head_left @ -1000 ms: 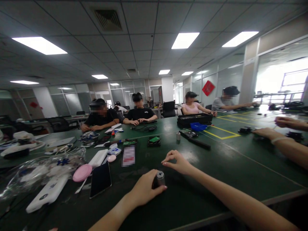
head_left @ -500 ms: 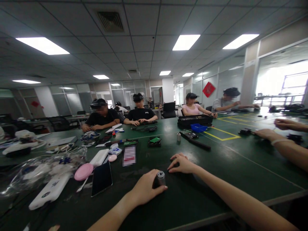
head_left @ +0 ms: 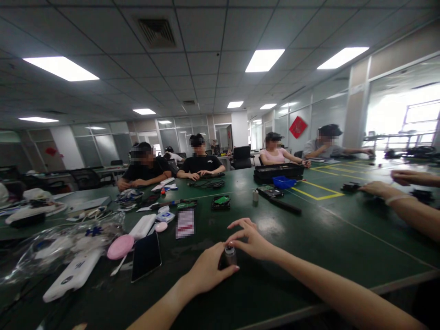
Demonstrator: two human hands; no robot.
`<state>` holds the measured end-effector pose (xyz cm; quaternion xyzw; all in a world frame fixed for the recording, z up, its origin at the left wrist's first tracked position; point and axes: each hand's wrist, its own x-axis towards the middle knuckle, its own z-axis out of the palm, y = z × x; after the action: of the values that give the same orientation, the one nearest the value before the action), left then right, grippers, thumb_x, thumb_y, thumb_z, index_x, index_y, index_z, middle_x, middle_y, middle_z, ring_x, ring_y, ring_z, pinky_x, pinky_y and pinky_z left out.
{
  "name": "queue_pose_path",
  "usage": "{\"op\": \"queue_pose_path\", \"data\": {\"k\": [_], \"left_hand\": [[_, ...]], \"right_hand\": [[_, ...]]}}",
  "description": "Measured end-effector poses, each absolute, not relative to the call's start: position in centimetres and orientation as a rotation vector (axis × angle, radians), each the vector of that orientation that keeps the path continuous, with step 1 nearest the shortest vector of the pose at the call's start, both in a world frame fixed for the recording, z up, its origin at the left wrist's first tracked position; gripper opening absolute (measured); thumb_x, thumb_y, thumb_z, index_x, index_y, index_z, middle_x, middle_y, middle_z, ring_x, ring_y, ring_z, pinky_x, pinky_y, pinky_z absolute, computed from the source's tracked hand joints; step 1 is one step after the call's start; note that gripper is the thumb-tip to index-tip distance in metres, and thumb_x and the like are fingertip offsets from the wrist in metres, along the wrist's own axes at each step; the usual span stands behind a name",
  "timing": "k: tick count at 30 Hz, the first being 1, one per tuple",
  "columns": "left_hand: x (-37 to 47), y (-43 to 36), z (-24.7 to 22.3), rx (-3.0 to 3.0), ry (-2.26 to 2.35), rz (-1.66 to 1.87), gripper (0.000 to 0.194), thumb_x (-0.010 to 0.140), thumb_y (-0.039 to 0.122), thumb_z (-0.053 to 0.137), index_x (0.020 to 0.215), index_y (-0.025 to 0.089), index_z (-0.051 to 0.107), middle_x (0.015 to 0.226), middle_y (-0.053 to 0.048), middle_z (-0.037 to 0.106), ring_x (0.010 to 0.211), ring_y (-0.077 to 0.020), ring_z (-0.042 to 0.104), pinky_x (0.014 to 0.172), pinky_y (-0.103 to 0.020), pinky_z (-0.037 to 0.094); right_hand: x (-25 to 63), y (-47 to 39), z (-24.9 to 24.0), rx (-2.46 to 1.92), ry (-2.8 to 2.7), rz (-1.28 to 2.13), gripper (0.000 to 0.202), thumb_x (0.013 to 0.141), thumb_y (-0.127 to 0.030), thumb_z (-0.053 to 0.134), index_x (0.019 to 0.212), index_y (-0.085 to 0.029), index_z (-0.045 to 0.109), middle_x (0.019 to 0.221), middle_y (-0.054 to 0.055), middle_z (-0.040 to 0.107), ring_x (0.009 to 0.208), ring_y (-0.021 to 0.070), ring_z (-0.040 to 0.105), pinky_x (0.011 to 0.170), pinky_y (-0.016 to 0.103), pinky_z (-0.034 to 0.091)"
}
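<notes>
A small grey metal cylinder (head_left: 230, 257) stands upright on the green table (head_left: 292, 275), near its front edge. Thumb and fingers of my left hand (head_left: 208, 268) are wrapped round its sides. My right hand (head_left: 252, 239) is over the cylinder from the right, its thumb and a fingertip at the top rim, the other fingers raised. Whether those fingertips pinch a tiny part is too small to tell. Farther back stands a second small cylinder (head_left: 255, 195). A green circuit board in a black frame (head_left: 220, 202) lies beyond my hands.
On the left lie a dark tablet (head_left: 146, 256), a pink round lid (head_left: 120, 247), a white case (head_left: 74, 274) and plastic bags. A blue tray (head_left: 284, 182) and a black box (head_left: 278, 172) sit farther back. Another person's hands (head_left: 380, 189) are at the right; several people sit opposite.
My right hand has moved left and its fingertips have come onto the top of the cylinder. My left hand has stayed round the cylinder.
</notes>
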<state>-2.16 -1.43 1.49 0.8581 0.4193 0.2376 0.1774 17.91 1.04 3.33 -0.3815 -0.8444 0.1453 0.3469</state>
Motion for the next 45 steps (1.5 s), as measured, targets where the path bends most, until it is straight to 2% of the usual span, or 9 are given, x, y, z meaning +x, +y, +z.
{"op": "queue_pose_path", "data": {"k": [10, 20, 24, 28, 34, 42, 45], "left_hand": [[-2.1, -1.5, 1.6, 2.419, 1.161, 0.685, 0.044, 0.077, 0.044, 0.065, 0.112, 0.019, 0.056, 0.104, -0.005, 0.063, 0.091, -0.0216, 0.058, 0.080, -0.031, 0.044], [-2.0, -1.4, 1.4, 2.427, 1.180, 0.662, 0.037, 0.078, 0.045, 0.063, 0.103, 0.018, 0.057, 0.094, -0.003, 0.063, 0.080, -0.0186, 0.057, 0.068, -0.027, 0.042], [-2.0, -1.4, 1.4, 2.447, 1.191, 0.672, 0.039, 0.077, 0.045, 0.063, 0.104, 0.018, 0.056, 0.096, -0.004, 0.063, 0.082, -0.0193, 0.057, 0.069, -0.028, 0.043], [-2.1, -1.6, 1.8, 2.457, 1.191, 0.658, 0.039, 0.078, 0.045, 0.063, 0.105, 0.018, 0.057, 0.098, -0.005, 0.063, 0.086, -0.0207, 0.058, 0.073, -0.029, 0.044], [-2.0, -1.9, 2.3, 2.453, 1.161, 0.658, 0.041, 0.078, 0.044, 0.063, 0.110, 0.020, 0.057, 0.107, -0.005, 0.063, 0.093, -0.0211, 0.058, 0.081, -0.030, 0.044], [-1.9, -1.8, 2.3, 2.447, 1.140, 0.670, 0.040, 0.077, 0.044, 0.064, 0.109, 0.021, 0.058, 0.107, -0.005, 0.063, 0.095, -0.0218, 0.058, 0.084, -0.031, 0.044], [-1.9, -1.8, 2.3, 2.446, 1.138, 0.668, 0.039, 0.077, 0.044, 0.064, 0.108, 0.021, 0.058, 0.105, -0.004, 0.063, 0.093, -0.0213, 0.058, 0.083, -0.030, 0.045]], "right_hand": [[17.8, 1.2, 2.7, -0.947, -2.179, 0.406, 0.018, 0.082, -0.043, 0.062, 0.087, -0.030, 0.073, 0.115, 0.003, 0.058, 0.114, 0.0232, 0.041, 0.100, 0.043, 0.027], [17.5, 0.9, 3.1, -0.954, -2.187, 0.446, 0.023, 0.079, -0.044, 0.065, 0.078, -0.022, 0.066, 0.105, 0.003, 0.061, 0.108, 0.0213, 0.045, 0.097, 0.041, 0.030], [17.4, 0.7, 3.3, -0.885, -2.206, 0.423, 0.018, 0.086, -0.039, 0.058, 0.086, -0.023, 0.067, 0.107, 0.003, 0.060, 0.110, 0.0200, 0.044, 0.098, 0.040, 0.029], [18.5, 1.8, 3.7, -0.920, -2.159, 0.352, 0.022, 0.088, -0.042, 0.055, 0.088, -0.025, 0.069, 0.108, 0.004, 0.060, 0.109, 0.0210, 0.045, 0.099, 0.040, 0.030], [21.9, 4.7, 2.7, -1.187, -2.274, 0.226, 0.022, 0.081, -0.048, 0.060, 0.087, -0.030, 0.072, 0.110, 0.005, 0.056, 0.112, 0.0255, 0.040, 0.098, 0.046, 0.027], [23.4, 5.4, 2.1, -1.235, -2.496, 0.413, 0.033, 0.071, -0.055, 0.067, 0.095, -0.032, 0.071, 0.114, 0.006, 0.053, 0.115, 0.0293, 0.038, 0.096, 0.050, 0.027], [23.4, 5.4, 2.2, -1.242, -2.482, 0.416, 0.032, 0.071, -0.055, 0.067, 0.092, -0.031, 0.072, 0.114, 0.006, 0.053, 0.115, 0.0289, 0.039, 0.097, 0.049, 0.027]]}}
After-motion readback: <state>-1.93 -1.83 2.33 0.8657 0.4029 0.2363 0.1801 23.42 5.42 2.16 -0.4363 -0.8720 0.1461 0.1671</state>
